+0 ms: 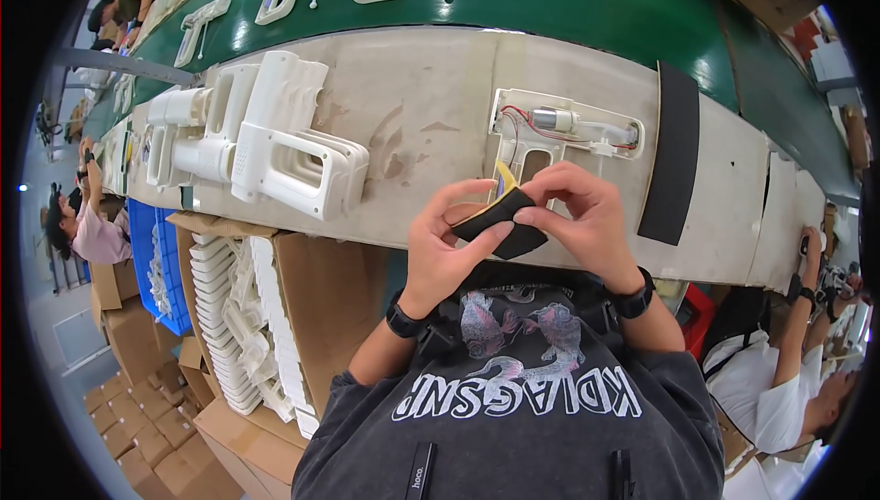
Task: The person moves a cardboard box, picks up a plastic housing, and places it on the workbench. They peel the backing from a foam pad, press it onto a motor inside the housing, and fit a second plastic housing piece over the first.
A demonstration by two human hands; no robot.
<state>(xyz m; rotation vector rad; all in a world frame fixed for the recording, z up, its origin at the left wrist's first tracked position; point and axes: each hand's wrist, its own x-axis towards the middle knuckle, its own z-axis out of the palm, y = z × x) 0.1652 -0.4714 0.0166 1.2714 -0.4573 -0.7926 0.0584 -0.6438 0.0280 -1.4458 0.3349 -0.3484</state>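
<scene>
Worktop [422, 78] behind, left hand [449, 248] and right hand [585, 218] pinch a black pad [523, 241], apparently hiding part of a housing [596, 136].

Hands: 2, being 1 left hand [445, 257] and 1 right hand [587, 225], with 1 black foam piece [521, 240] held between them. Black wristbands [634, 295]: 2. On the counter [422, 60]: 1 black foam strip [671, 152], 1 opened white gun-shaped shell [510, 97], 1 silver motor [555, 119] and 1 cluster of white housings [252, 165] (too overlapped for a sure count). Green belt [522, 5]: at least 3 white gun-shaped units [209, 14]. Blue bins [142, 243]: 1. Open cartons of white parts [325, 307]: at least 1. Co-workers [103, 241]: at least 3.
</scene>
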